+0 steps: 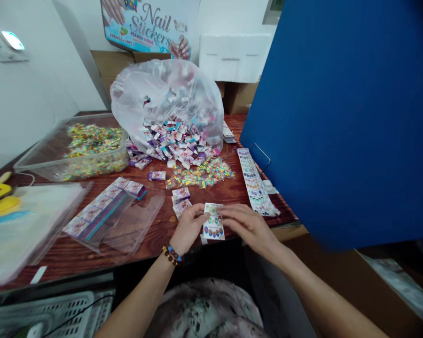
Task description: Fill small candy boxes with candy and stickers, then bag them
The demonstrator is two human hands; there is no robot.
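Watching through the head camera from afar, I see a person's left hand (188, 229) and right hand (248, 226) meeting over a small white printed sticker sheet (214, 229) with rows of colourful nail designs. It lies near the front edge of a reddish-brown wooden desk (151, 239), with its long axis pointing straight away from the person. The left hand is closed, its fingertips pinching the sheet's left edge. The right hand reaches across from the other side, fingers stretched over the sheet's far end, though I cannot tell whether it grips. Both hands touch the sheet, so neither is clearly nearer. Small purple-and-white packets (181, 203) lie just beyond the left hand. The right fingers hide part of the sheet, and a white edge (203, 240) beneath its near end is hard to make out.
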